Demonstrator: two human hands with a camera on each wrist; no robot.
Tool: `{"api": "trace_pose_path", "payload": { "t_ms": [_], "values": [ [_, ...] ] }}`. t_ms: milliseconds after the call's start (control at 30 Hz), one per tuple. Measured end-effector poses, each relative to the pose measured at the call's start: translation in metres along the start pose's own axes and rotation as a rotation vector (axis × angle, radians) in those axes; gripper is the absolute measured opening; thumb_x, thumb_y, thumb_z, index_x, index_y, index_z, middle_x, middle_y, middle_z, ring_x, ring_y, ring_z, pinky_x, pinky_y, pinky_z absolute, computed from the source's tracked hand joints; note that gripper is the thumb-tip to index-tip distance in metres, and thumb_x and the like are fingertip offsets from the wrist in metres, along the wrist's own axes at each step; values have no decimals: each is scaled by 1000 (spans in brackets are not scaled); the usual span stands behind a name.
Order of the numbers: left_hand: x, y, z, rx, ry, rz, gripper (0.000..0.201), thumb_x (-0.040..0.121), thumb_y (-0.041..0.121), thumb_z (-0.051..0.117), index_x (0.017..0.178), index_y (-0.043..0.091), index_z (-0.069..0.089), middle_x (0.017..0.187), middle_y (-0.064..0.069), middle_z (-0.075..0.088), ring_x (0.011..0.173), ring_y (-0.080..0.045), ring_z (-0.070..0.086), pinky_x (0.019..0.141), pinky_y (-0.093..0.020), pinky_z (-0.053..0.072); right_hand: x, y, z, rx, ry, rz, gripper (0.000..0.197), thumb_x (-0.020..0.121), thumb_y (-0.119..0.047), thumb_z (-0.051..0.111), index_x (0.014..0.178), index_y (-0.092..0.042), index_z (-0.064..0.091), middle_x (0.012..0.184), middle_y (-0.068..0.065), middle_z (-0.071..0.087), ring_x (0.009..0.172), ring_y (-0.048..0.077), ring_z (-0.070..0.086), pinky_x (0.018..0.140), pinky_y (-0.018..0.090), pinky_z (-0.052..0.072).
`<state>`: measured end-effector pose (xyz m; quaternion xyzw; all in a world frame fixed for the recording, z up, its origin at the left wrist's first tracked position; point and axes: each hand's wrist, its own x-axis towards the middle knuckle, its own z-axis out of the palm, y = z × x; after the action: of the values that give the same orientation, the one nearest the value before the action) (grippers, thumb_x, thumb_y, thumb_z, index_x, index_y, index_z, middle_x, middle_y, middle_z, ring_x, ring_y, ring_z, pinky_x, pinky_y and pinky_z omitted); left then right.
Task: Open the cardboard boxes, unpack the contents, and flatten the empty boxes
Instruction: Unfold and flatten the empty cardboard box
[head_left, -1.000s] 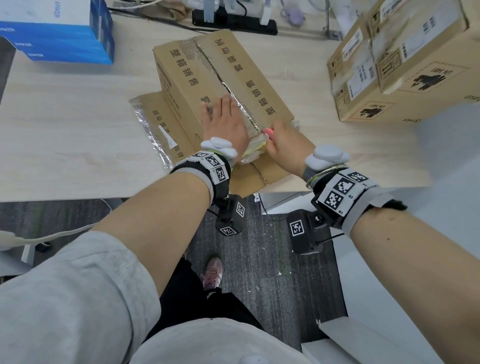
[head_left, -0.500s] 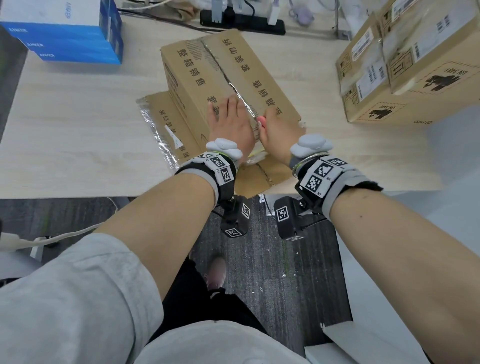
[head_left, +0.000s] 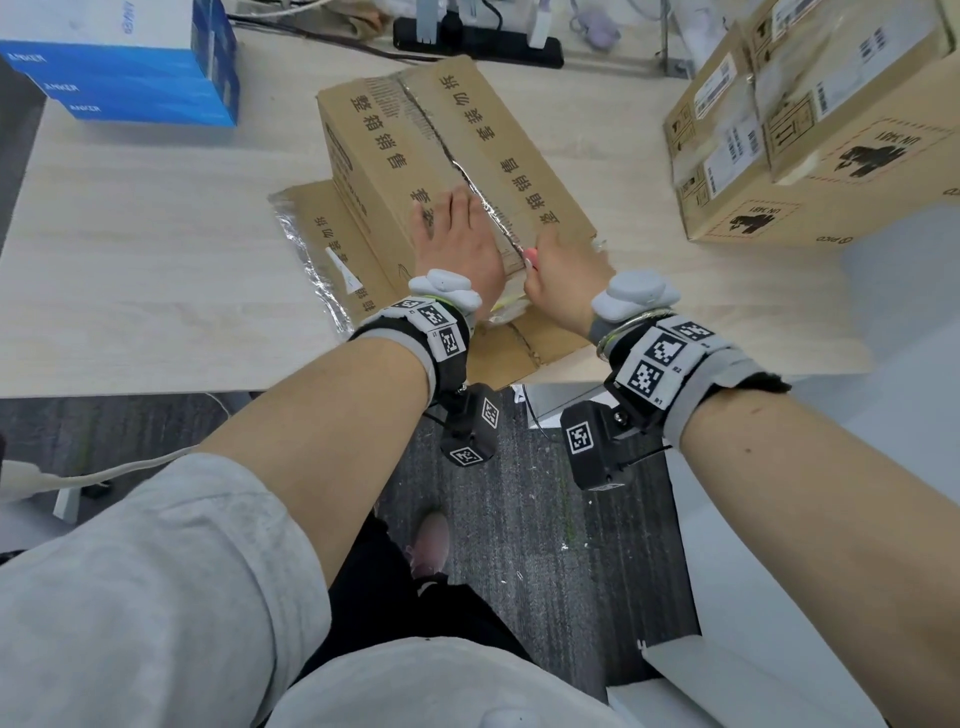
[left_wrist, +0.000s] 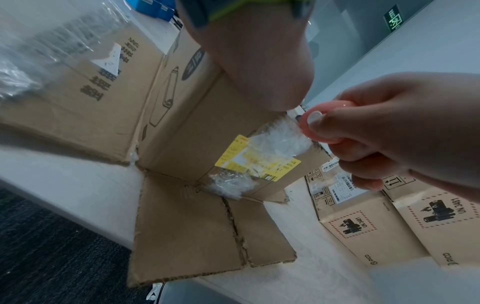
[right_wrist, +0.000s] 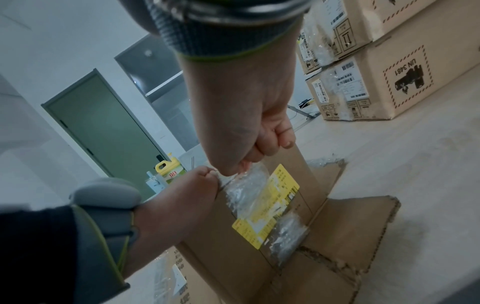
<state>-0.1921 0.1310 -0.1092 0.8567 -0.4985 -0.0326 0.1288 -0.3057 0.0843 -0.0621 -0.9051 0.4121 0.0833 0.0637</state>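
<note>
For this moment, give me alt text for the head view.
A left hand lies flat on a taped cardboard box on a table, while the right hand grips a pink cutter at the taped seam. More boxes sit right.

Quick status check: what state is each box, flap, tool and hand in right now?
Box: upside down, taped seam on top partly slit.
Lower flaps: splayed flat on desk.
Left hand: flat, pressing box top.
Right hand: grips pink cutter at the seam.
Stacked boxes: taped shut.
Power strip: plugs inserted.
</note>
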Motion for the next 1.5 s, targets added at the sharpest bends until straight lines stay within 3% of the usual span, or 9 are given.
{"api": "trace_pose_path", "payload": {
  "t_ms": [200,400,600,867,933,1100,1200,1367,1500],
  "values": [
    [0,0,-1,8,6,7,52,93,13,23,144,4,33,152,-10,31,140,-26,24,117,-48,7,0,0,0,0,-64,1,26,96,-19,41,111,2,43,91,23,58,84,40,58,77,49,49],
    [4,0,0,-17,22,-28,62,86,13,8,141,5,36,147,-9,36,136,-26,30,117,-48,11,-15,10,-14,223,-80,14,23,99,-18,39,106,3,44,74,5,45,78,30,53,64,31,33],
    [20,-4,-10,-38,62,-1,32,85,18,41,109,6,59,113,-11,59,104,-28,52,90,-40,34,5,0,-37,477,103,75,29,101,-30,39,113,-4,42,94,11,56,86,32,56,70,37,42],
    [72,-55,-17,-67,136,-5,32,80,14,43,107,5,59,114,-12,59,100,-30,55,85,-37,29,81,-36,-37,495,125,143,33,98,-39,39,114,-10,45,108,11,62,94,33,58,83,43,47],
    [89,-67,-22,-70,171,-53,36,84,14,43,115,4,59,122,-13,58,109,-30,54,92,-38,23,105,-43,-41,523,126,147,33,96,-40,41,113,-12,48,109,8,62,95,30,59,85,43,48],
    [130,-91,-31,-46,-11,-97,50,98,20,28,148,13,24,156,-5,21,144,-23,16,117,-45,3,162,-67,-47,544,124,121,32,94,-39,41,112,-14,50,105,4,66,96,27,61,87,41,48],
    [141,-95,-28,-1,-24,-79,53,97,21,27,149,14,23,158,-2,19,147,-22,10,117,-50,1,186,-73,-47,501,122,73,32,99,-33,42,116,-7,48,115,4,62,99,23,59,85,33,44],
    [143,-94,-24,-40,-51,-105,54,98,25,26,150,17,21,157,0,22,147,-19,10,118,-50,-1,211,-82,-49,443,137,8,32,100,-32,40,109,-4,52,93,5,57,82,24,55,75,36,45],
    [140,-94,-24,-43,-57,-95,53,99,26,23,151,16,21,157,0,23,147,-19,11,118,-50,-1,215,-85,-49,296,110,-39,32,102,-33,35,115,-5,45,88,4,51,75,22,48,63,29,29]
  ]
}}
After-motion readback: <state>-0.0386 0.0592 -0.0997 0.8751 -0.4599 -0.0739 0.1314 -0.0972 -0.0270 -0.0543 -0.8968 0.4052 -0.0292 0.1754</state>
